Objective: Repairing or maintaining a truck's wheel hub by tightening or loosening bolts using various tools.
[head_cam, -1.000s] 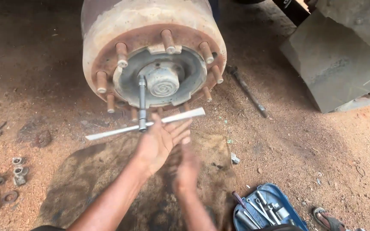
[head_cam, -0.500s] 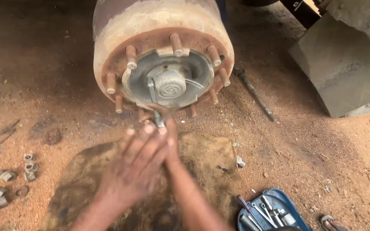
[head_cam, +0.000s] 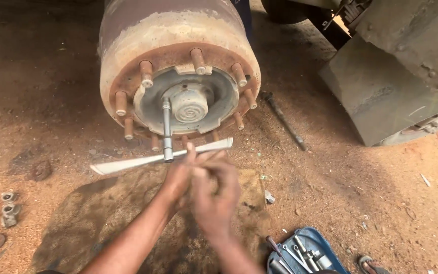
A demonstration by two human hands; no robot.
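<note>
A rusty brake drum [head_cam: 128, 50] with a ring of studs faces me, a grey hub cap [head_cam: 191, 104] at its centre. A silver T-handle wrench [head_cam: 128, 163] sits on a bolt left of the cap, its shaft pointing down and its crossbar nearly level. My left hand [head_cam: 178, 177] reaches up from the lower left, one finger laid over the crossbar right of the shaft. My right hand [head_cam: 214, 200] is close beside it just under the bar's right end. It is blurred, so its grip is unclear.
A brown sack [head_cam: 102, 218] lies on the dirt under my arms. Loose nuts [head_cam: 8, 208] rest at the far left, a blue tool tray [head_cam: 307, 253] at the bottom right. A long dark bar [head_cam: 285, 122] and a grey metal body [head_cam: 396, 86] are on the right.
The crossbar has spun round under my hands and shows again nearly level. Both hands have come closer together at its right half. The view has shifted slightly.
</note>
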